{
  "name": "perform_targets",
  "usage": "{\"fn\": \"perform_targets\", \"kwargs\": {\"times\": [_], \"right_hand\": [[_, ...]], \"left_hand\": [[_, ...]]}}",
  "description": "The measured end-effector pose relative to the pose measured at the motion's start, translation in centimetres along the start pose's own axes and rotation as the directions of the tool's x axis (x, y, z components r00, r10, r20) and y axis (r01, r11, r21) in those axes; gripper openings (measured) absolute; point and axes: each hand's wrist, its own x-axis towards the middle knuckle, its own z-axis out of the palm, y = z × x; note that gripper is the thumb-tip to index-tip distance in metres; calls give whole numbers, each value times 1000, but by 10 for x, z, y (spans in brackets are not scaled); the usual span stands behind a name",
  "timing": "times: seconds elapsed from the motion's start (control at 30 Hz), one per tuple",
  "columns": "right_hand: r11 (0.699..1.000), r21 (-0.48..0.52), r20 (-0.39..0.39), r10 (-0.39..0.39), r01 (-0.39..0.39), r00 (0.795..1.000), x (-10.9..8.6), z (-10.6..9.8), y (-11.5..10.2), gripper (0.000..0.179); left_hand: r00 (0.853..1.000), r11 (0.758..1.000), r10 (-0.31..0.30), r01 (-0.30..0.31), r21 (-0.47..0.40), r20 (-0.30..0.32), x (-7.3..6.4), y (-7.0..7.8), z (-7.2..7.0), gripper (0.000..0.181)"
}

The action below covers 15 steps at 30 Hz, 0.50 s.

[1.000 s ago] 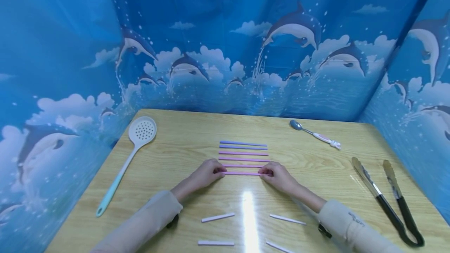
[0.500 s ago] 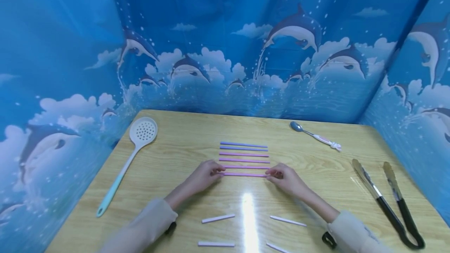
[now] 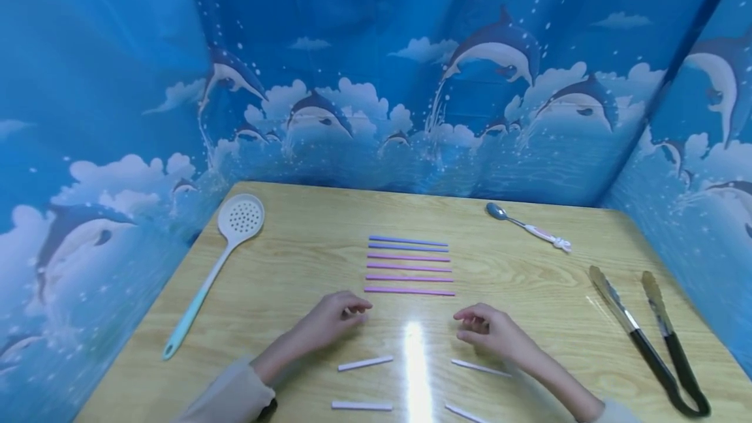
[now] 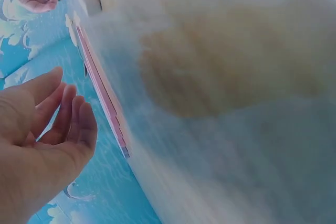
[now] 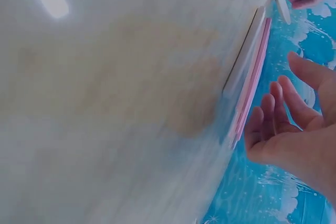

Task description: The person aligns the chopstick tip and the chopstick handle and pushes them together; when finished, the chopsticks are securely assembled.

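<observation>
Two blue sticks (image 3: pixel 408 241) and several pink sticks (image 3: pixel 409 291) lie in parallel rows mid-table, one behind the other. My left hand (image 3: pixel 329 324) is just in front of the left end of the nearest pink stick, fingers loosely curved and holding nothing. Off the right end, my right hand (image 3: pixel 499 333) hovers with thumb and fingers apart, also without anything in it. Both wrist views show relaxed fingers, and beyond them the pink sticks (image 4: pixel 100 85) appear edge-on. Short pale lilac sticks lie nearer to me, one (image 3: pixel 365 363) by the left forearm and another (image 3: pixel 480 367) by the right.
A slotted skimmer (image 3: pixel 241 217) with a mint handle lies at the left. At the back right is a spoon (image 3: pixel 529 227) with a white and pink handle. Tongs (image 3: pixel 652 344) with black handles lie spread at the right. A dolphin-print curtain (image 3: pixel 376 83) surrounds the wooden table (image 3: pixel 305 214).
Both hands have let go of the nearest pink stick and drawn back toward me, moving slightly apart. The stick stays in line with the others.
</observation>
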Motion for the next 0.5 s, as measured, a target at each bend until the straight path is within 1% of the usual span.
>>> {"fn": "perform_targets", "kwargs": {"times": [0.1, 0.27, 0.37, 0.5], "right_hand": [[1000, -9, 42, -5, 5, 999, -8, 1, -1, 32], [999, 22, 95, 20, -22, 995, -20, 1, -1, 32], [999, 37, 120, 16, -20, 993, -25, 1, 2, 32], [1000, 24, 137, -8, 5, 991, -30, 3, 7, 31]], "left_hand": [[1000, 999, 0, 1, -34, 31, -10, 3, 1, 25], [996, 996, -27, 33, -78, 80, -24, 8, 6, 28], [995, 994, -21, 31, -104, 100, -27, 9, 10, 27], [993, 990, -8, 24, -136, 118, -29, 11, 14, 26]]}}
